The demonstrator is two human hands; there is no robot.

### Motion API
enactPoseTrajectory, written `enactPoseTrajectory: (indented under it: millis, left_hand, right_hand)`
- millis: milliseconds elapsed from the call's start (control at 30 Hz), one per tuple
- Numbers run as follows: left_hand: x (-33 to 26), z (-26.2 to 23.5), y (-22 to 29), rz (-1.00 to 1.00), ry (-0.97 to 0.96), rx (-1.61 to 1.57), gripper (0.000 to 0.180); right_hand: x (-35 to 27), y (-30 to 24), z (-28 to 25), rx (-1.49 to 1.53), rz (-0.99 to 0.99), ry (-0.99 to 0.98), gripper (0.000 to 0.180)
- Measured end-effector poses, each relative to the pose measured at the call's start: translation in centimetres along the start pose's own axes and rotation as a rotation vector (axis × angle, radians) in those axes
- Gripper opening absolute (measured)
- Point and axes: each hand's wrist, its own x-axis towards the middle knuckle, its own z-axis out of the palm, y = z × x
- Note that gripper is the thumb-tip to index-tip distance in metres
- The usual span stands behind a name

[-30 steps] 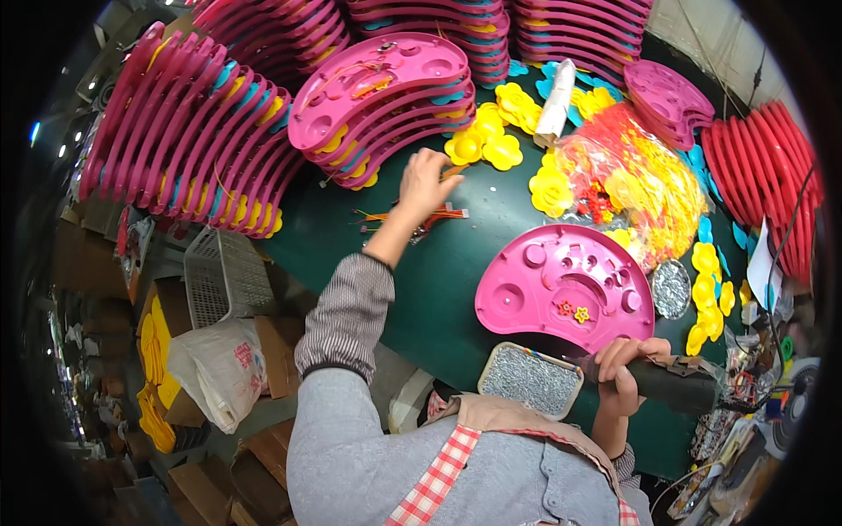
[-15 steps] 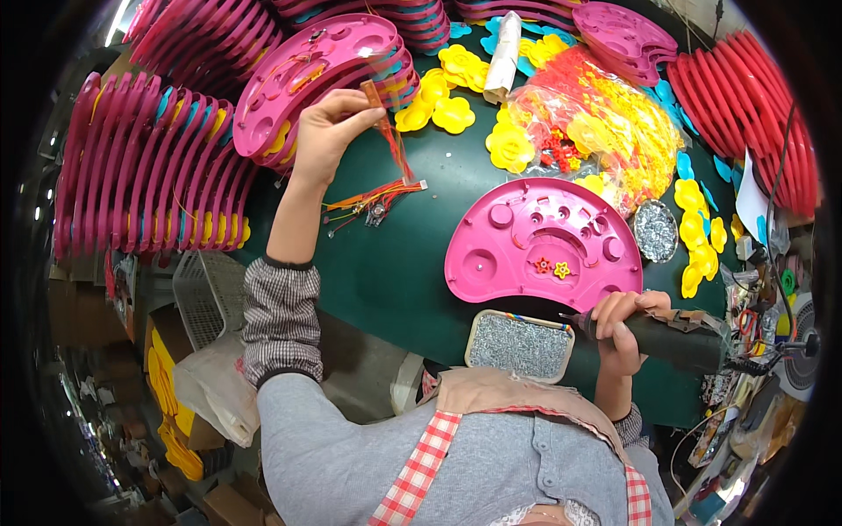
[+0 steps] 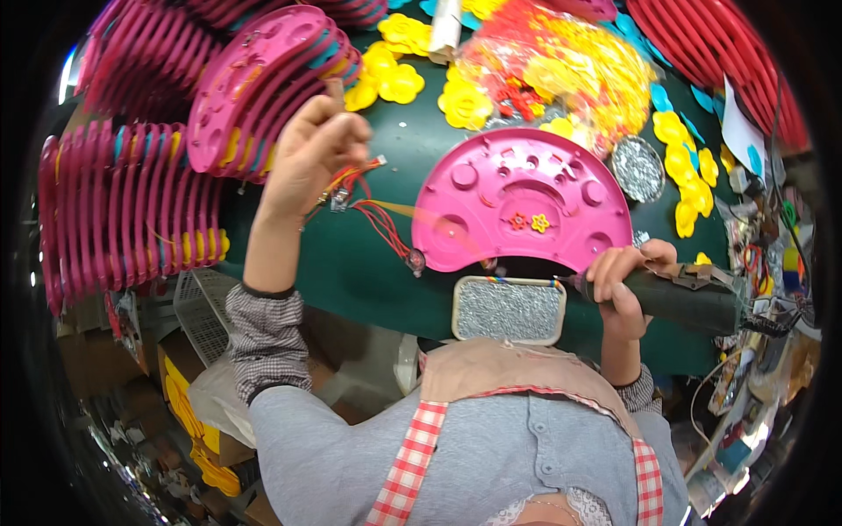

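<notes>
Wires (image 3: 373, 206) part-hidden in left hand (image 3: 311, 153), tool (image 3: 680, 298) tip unclear

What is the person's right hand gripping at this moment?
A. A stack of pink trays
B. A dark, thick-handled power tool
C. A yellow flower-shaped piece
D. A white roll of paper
B: the right hand is wrapped around a dark power tool held level beside the pink half-round tray, while the left hand lifts a bundle of red wires.
</notes>
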Motion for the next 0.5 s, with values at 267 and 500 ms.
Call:
enactPoseTrajectory:
  millis: [267, 500]
  left_hand:
    - [-1.5, 4.3, -2.1, 0.486, 0.554, 0.927, 0.026]
    - [-0.7, 14.2, -12.5, 0.369, -0.071, 1.153, 0.027]
  right_hand:
    - [0.4, -0.4, -1.8, -0.079, -0.051, -0.075, 0.054]
    - [1.7, 0.8, -1.4, -0.102, -0.157, 0.030, 0.049]
